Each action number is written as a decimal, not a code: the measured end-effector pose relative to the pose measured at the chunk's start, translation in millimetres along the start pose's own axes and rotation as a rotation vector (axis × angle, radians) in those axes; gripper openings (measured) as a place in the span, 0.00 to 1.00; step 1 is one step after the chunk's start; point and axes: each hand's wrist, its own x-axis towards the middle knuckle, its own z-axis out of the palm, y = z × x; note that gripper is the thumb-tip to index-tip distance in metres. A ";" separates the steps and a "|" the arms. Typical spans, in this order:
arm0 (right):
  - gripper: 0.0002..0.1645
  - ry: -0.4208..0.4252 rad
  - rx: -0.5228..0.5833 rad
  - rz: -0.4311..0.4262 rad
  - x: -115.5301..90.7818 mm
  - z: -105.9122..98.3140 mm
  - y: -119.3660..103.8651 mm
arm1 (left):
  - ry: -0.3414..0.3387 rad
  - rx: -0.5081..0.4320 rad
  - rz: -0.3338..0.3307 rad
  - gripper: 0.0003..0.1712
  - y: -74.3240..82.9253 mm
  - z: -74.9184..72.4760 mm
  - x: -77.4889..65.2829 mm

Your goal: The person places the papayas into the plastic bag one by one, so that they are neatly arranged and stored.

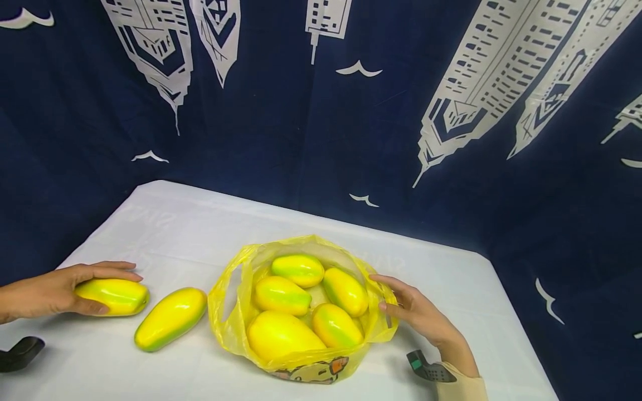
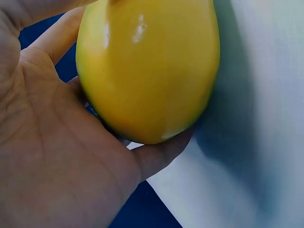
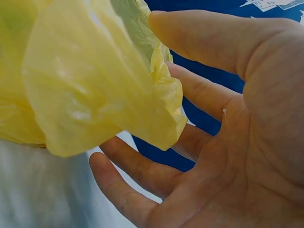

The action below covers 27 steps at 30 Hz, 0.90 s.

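At the left of the head view, my left hand [image 1: 65, 289] grips a yellow-green mango [image 1: 117, 298] resting on the table, its thumb on the near side and fingers over the far side. The left wrist view shows the mango [image 2: 152, 71] filling the space between thumb and fingers. A second mango [image 1: 171, 319] lies between that hand and a yellow plastic bag [image 1: 225, 334]. The bag stands with its mouth open, several mangoes inside. My right hand [image 1: 426, 314] touches its right rim beside the handle, fingers spread and only slightly bent; the bag [image 3: 95, 95] partly hides the fingertips.
A white cloth covers the table [image 1: 200, 234], whose far edge meets a dark blue curtain [image 1: 301, 139] with white building prints. Dark wrist-camera parts show beside both wrists. A cartoon print [image 1: 316, 372] marks the bag's near side.
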 end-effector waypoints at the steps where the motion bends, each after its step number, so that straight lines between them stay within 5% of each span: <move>1: 0.33 -0.001 -0.002 -0.001 0.2 0.0 -0.1 | -0.008 -0.004 -0.004 0.35 0.5 -0.1 0.2; 10: 0.33 0.004 0.006 -0.008 0.8 0.7 -0.6 | -0.059 -0.030 0.013 0.32 4.8 -6.1 2.2; 20: 0.33 0.005 0.004 -0.008 0.2 0.6 -0.5 | 0.020 0.062 0.001 0.33 11.5 -10.9 6.0; 27: 0.33 0.000 -0.019 -0.002 0.1 0.3 -1.1 | 0.098 0.130 -0.021 0.34 33.9 -11.8 12.3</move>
